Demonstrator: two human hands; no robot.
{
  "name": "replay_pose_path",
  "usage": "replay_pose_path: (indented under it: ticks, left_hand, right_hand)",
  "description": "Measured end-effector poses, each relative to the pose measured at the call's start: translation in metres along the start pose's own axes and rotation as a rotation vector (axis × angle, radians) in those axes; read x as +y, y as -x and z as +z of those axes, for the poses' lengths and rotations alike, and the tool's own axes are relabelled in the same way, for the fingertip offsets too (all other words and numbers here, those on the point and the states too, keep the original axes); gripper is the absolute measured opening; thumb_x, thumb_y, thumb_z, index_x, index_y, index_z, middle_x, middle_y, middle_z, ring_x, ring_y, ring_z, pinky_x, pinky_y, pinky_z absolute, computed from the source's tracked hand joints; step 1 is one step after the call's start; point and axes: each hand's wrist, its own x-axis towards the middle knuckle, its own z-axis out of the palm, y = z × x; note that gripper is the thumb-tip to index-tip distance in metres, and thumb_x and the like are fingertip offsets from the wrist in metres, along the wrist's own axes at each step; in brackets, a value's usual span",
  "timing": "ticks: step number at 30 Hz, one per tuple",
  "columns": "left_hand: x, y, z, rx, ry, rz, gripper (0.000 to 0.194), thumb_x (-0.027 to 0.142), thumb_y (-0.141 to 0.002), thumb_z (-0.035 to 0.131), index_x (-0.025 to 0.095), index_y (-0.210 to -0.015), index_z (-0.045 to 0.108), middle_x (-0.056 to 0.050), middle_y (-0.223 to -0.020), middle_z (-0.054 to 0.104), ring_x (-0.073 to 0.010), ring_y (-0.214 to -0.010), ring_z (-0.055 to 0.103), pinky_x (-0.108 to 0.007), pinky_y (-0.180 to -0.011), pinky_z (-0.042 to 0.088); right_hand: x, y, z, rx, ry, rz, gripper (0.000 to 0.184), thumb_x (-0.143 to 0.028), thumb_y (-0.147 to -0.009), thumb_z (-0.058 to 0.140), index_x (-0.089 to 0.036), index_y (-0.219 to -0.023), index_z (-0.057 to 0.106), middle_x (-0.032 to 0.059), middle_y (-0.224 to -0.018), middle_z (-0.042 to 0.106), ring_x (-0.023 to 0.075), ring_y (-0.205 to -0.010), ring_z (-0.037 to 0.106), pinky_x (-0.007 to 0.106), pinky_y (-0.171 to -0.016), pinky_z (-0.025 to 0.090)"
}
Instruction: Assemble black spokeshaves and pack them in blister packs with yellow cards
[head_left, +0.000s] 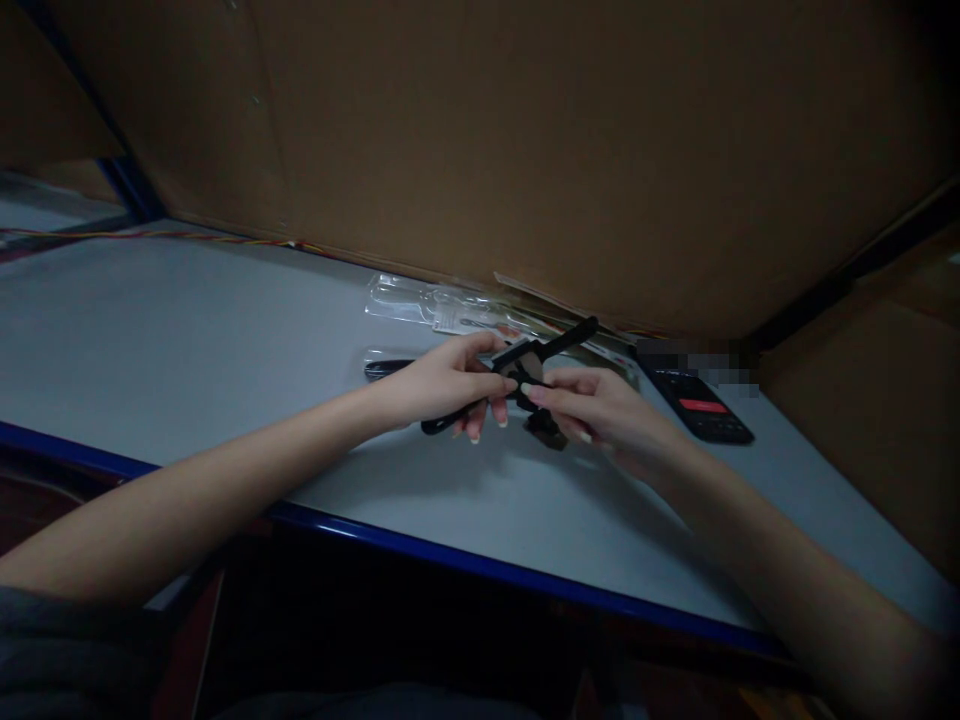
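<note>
Both my hands hold a black tool (531, 362) above the tabletop. It has a grey, flat, rounded middle, and its exact kind I cannot make out. One slim black handle points up and to the right, and a black end shows below my left wrist. My left hand (457, 380) is closed around the left side, thumb on the middle. With thumb and forefinger together, my right hand (600, 405) pinches the right side of the middle. Under the fingers is a small dark, brassy piece (547, 432); whether it belongs to the tool is unclear.
Clear plastic packaging (401, 298) with a printed card lies behind my hands. Left of my left hand is a dark object (386, 369). A phone (701, 405) lies to the right. Brown board walls (525, 150) enclose the grey table (187, 330), whose front edge is blue.
</note>
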Motion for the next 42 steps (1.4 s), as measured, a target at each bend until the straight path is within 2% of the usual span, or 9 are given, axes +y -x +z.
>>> replay_pose_path:
  ticks: [4,9,13,18,23,28,31,35,42]
  left_hand:
    - [0.001,0.002,0.000,-0.056,-0.006,-0.006,0.025,0.023,-0.088,0.054,0.014,-0.109,0.045,0.003,-0.063,0.063,-0.0057,-0.037,0.054,-0.015,-0.035,0.035]
    - [0.005,0.003,-0.002,-0.105,-0.015,0.038,0.023,0.025,-0.090,0.051,0.014,-0.110,0.047,0.003,-0.065,0.063,-0.0054,-0.039,0.054,-0.016,-0.036,0.036]
    - [0.006,0.003,-0.004,-0.074,-0.031,0.044,0.010,0.023,-0.091,0.049,0.013,-0.093,0.052,0.004,-0.063,0.059,-0.0034,-0.038,0.051,-0.015,-0.036,0.035]
    - [0.002,0.001,-0.003,-0.083,-0.033,0.034,0.016,0.021,-0.091,0.048,0.014,-0.077,0.049,0.006,-0.057,0.054,-0.0023,-0.037,0.048,-0.015,-0.036,0.035]
    - [0.003,0.002,0.000,-0.100,-0.068,0.009,0.011,0.020,-0.091,0.046,0.013,-0.085,0.051,0.005,-0.059,0.055,-0.0034,-0.037,0.049,-0.017,-0.037,0.035]
    - [0.005,0.001,-0.006,0.012,-0.087,0.002,0.008,0.018,-0.091,0.047,0.014,-0.084,0.048,0.006,-0.059,0.054,-0.0026,-0.036,0.048,-0.016,-0.036,0.032]
    - [0.003,-0.001,-0.010,0.084,-0.080,-0.033,0.006,0.015,-0.091,0.045,0.013,-0.087,0.048,0.006,-0.057,0.054,-0.0030,-0.035,0.048,-0.016,-0.035,0.032]
    - [0.002,-0.002,-0.011,0.089,-0.077,-0.059,0.008,0.016,-0.091,0.046,0.012,-0.098,0.050,0.004,-0.059,0.058,-0.0029,-0.035,0.049,-0.017,-0.036,0.032]
    - [0.000,-0.004,-0.010,0.075,-0.055,-0.089,0.012,0.020,-0.091,0.049,0.015,-0.099,0.042,0.000,-0.064,0.066,-0.0074,-0.039,0.056,-0.019,-0.040,0.036]
  right_hand:
    - [0.005,0.000,-0.007,-0.016,-0.193,0.052,0.034,-0.033,-0.074,0.069,-0.019,-0.057,0.043,-0.0099,-0.034,0.034,0.0024,-0.028,0.023,0.022,-0.034,0.006]
    - [0.006,-0.001,-0.009,-0.008,-0.304,0.022,0.033,-0.028,-0.073,0.068,-0.019,-0.056,0.041,-0.0098,-0.034,0.034,0.0022,-0.027,0.024,0.020,-0.033,0.008]
    - [0.003,0.000,-0.005,0.032,-0.203,0.061,0.034,-0.039,-0.073,0.070,-0.018,-0.060,0.046,-0.0078,-0.040,0.043,0.0024,-0.031,0.031,0.018,-0.031,0.012]
    - [0.003,0.000,-0.003,-0.039,-0.142,0.110,0.035,-0.048,-0.075,0.068,-0.017,-0.069,0.053,-0.0052,-0.047,0.052,0.0036,-0.034,0.041,0.017,-0.034,0.025]
    - [0.002,0.000,-0.013,-0.073,-0.012,0.122,0.038,-0.053,-0.075,0.066,-0.017,-0.066,0.056,-0.0056,-0.042,0.049,0.0045,-0.030,0.037,0.019,-0.031,0.022]
    - [-0.004,0.002,-0.032,-0.044,0.194,0.164,0.038,-0.053,-0.076,0.063,-0.019,-0.063,0.054,-0.0056,-0.038,0.045,0.0056,-0.028,0.036,0.019,-0.029,0.020]
    - [-0.005,0.001,-0.047,-0.080,0.301,0.188,0.039,-0.054,-0.076,0.062,-0.019,-0.062,0.053,-0.0042,-0.041,0.049,0.0066,-0.032,0.041,0.019,-0.032,0.024]
    - [-0.002,0.000,-0.065,-0.155,0.408,0.233,0.037,-0.053,-0.081,0.056,-0.019,-0.067,0.054,-0.0009,-0.047,0.055,0.0084,-0.038,0.048,0.020,-0.036,0.029]
    - [0.008,-0.001,-0.072,-0.112,0.574,0.240,0.040,-0.054,-0.086,0.047,-0.020,-0.065,0.053,-0.0005,-0.049,0.050,0.0086,-0.042,0.047,0.023,-0.042,0.032]
